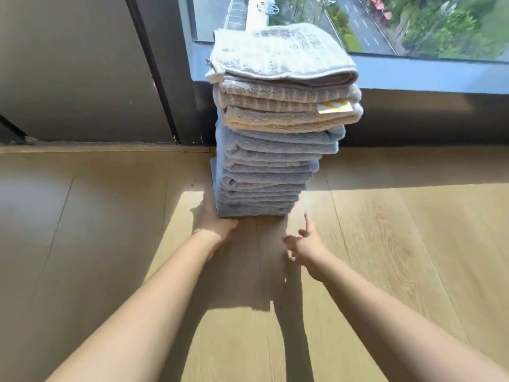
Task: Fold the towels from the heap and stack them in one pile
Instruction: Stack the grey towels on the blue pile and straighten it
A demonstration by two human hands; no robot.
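- Towels stand folded in one tall pile on the floor. The base touches the fingers of the left hand and sits a little apart from those of the right hand.
- Blue ones form the lower part, beige ones lie above, and a pale grey towel caps it. The upper layers jut out on the right-finger side, so the pile looks liable to lean.
- The left hand lies against the bottom left corner, fingers straight along the side, probably steadying or squaring the pile. The fingertips are partly hidden, so a light grip cannot be ruled out.
- The right hand hovers short of the bottom right corner with the index finger stretched out and the others loosely spread. It holds nothing and is likely about to brace that side.
- A window sits behind the pile, well beyond both hands.
- No heap shows, so the folding looks done.
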